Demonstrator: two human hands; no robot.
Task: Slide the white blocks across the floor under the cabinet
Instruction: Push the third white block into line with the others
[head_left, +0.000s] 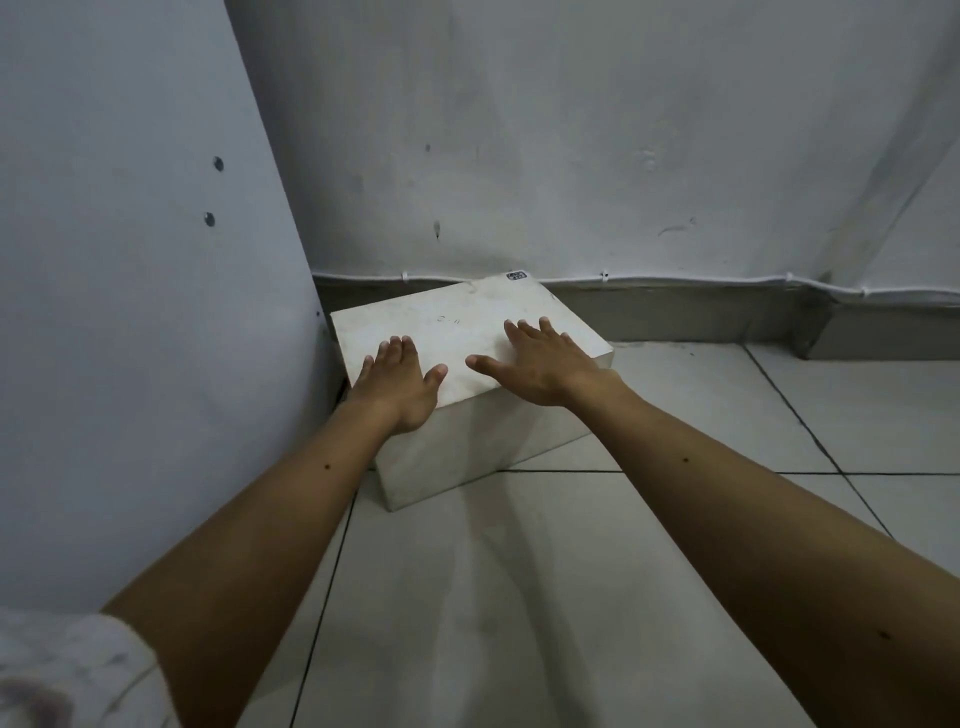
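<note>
One large white block (457, 317) stands on the tiled floor in the corner, between the wall at the back and a white cabinet side panel (130, 260) on the left. Its far corner carries a small dark label. My left hand (400, 384) lies flat on the near left part of the block's top, fingers spread. My right hand (540, 364) lies flat on the right part of the top, thumb pointing left. Neither hand wraps around anything. The block's left edge is close to the panel's bottom corner.
A grey skirting board (675, 312) runs along the wall's foot, with a thin white cable (727, 279) clipped above it. White floor tiles (571, 597) with dark grout lines extend toward me and to the right. The wall turns a corner at far right.
</note>
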